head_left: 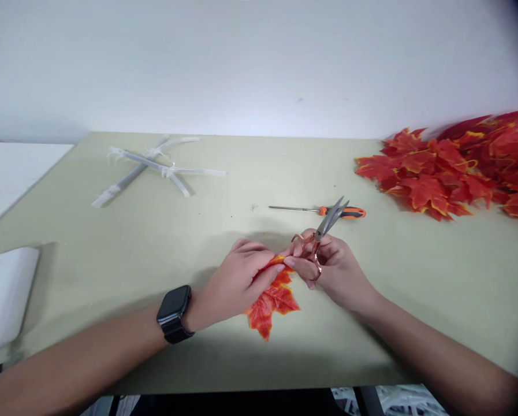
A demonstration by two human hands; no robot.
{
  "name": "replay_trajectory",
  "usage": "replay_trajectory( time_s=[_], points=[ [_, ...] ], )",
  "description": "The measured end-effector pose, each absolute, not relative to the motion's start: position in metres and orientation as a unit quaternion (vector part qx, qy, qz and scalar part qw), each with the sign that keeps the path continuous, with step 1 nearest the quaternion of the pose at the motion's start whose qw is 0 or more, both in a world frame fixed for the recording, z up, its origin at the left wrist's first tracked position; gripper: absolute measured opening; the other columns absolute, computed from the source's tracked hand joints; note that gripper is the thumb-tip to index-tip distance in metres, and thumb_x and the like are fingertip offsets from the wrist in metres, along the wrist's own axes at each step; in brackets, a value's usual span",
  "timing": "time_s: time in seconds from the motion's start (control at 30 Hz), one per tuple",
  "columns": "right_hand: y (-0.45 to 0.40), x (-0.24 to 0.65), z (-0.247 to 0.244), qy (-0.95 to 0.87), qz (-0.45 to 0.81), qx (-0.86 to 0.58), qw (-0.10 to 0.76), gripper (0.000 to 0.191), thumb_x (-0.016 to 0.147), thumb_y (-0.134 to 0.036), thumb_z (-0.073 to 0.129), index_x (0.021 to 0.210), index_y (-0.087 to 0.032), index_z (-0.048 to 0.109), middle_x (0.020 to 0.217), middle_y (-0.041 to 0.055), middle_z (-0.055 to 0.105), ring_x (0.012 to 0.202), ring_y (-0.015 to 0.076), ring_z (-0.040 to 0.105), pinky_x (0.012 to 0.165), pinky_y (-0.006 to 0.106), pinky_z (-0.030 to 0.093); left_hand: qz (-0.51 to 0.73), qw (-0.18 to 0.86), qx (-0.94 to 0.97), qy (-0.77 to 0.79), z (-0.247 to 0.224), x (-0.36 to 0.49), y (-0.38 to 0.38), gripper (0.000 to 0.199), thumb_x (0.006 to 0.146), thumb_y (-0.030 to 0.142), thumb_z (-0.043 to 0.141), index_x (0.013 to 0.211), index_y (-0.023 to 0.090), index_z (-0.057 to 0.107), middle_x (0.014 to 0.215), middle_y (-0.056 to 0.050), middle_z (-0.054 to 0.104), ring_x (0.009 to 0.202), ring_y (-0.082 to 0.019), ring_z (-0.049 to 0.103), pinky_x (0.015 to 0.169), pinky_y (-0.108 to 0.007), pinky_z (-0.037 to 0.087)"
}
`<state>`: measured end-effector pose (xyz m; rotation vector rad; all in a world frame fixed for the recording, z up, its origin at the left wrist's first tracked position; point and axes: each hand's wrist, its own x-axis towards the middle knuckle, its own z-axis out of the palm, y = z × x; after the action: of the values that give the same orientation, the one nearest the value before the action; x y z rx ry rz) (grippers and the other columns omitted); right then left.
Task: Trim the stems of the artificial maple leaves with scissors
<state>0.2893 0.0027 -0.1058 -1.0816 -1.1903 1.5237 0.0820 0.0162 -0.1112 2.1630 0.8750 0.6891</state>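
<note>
left hand (241, 282) pinches red leaf (271, 306), lower center of frame. right hand (339, 271) pinches its top edge too, scissors (327, 224) looped on the fingers, blades parted. screwdriver (323, 211) lies just beyond, right of center; leaf pile (432, 173) upper right.

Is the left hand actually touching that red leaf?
Touching: the head view shows the left hand with its thumb lying right across the red leaf.
</note>
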Motion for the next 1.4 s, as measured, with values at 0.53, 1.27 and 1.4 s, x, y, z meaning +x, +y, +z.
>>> replay_trajectory(
  time_s=[0.53, 1.27, 1.4],
  points=[
    [0.013, 0.317, -0.093, -0.628, 0.403, -0.511, 0.427, 0.028, 0.086, -0.039, 0.081, 0.084, -0.023, 0.059, 0.084, 0.0023, 0.063, 0.066, 0.0128, 0.054, 0.058, 0.027, 0.049, 0.296, 0.358, 0.769, 0.439, -0.105, 0.068, 0.026, 0.039, 0.105, 0.034, 0.049, 0.070, 0.019, 0.042, 0.061, 0.004, 0.044, 0.057, -0.011, 0.042, 0.056, -0.027, 0.030],
    [0.010, 0.318, -0.092, -0.822, 0.166, -0.514, 0.181, 0.016, 0.085, -0.032, 0.065, 0.081, -0.024, 0.051, 0.054, -0.0072, 0.036, 0.044, 0.0115, 0.034, 0.048, 0.027, 0.032, 0.310, 0.445, 0.724, 0.426, -0.112, 0.063, 0.033, 0.028, 0.102, 0.035, 0.055, 0.087, 0.018, 0.072, 0.062, 0.005, 0.044, 0.057, -0.009, 0.037, 0.052, -0.024, 0.030],
    [0.010, 0.317, -0.091, -0.820, 0.164, -0.526, 0.152, 0.015, 0.086, -0.033, 0.062, 0.081, -0.024, 0.051, 0.056, -0.0071, 0.039, 0.046, 0.0112, 0.036, 0.050, 0.026, 0.033, 0.313, 0.434, 0.736, 0.415, -0.112, 0.063, 0.034, 0.028, 0.101, 0.035, 0.054, 0.088, 0.018, 0.072, 0.061, 0.005, 0.046, 0.057, -0.009, 0.039, 0.053, -0.024, 0.030]
  ],
)
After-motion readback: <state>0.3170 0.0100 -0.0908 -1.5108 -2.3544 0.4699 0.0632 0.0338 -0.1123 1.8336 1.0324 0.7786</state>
